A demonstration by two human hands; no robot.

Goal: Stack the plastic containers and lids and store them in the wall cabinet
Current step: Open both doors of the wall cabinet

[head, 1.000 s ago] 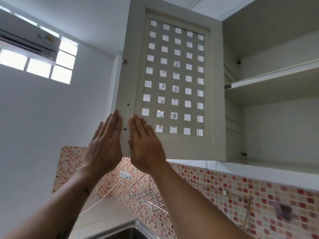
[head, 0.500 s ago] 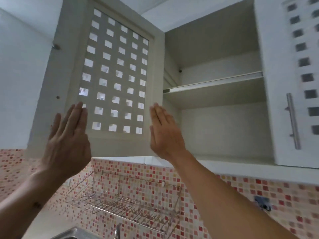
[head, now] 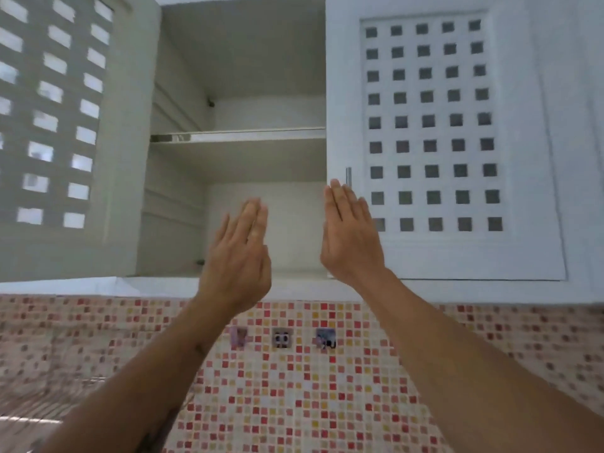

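The white wall cabinet (head: 228, 286) hangs above me. Its left lattice door (head: 65, 125) is swung wide open, and the right lattice door (head: 431, 142) is closed. Inside I see one shelf (head: 238, 136) and bare compartments above and below it. My left hand (head: 240, 253) is raised flat in front of the lower compartment, holding nothing. My right hand (head: 349, 237) is raised flat at the left edge of the closed right door, just below its metal handle (head: 348, 176). No plastic containers or lids are in view.
A red, orange and white mosaic tile backsplash (head: 294, 403) runs under the cabinet. Three small wall hooks (head: 281, 338) are stuck on it. A blurred wire dish rack (head: 29, 416) shows at the lower left.
The view has swung right, so the open cabinet is now centred. Both hands left the open left door and moved right; the right hand now reaches the closed right door's edge.
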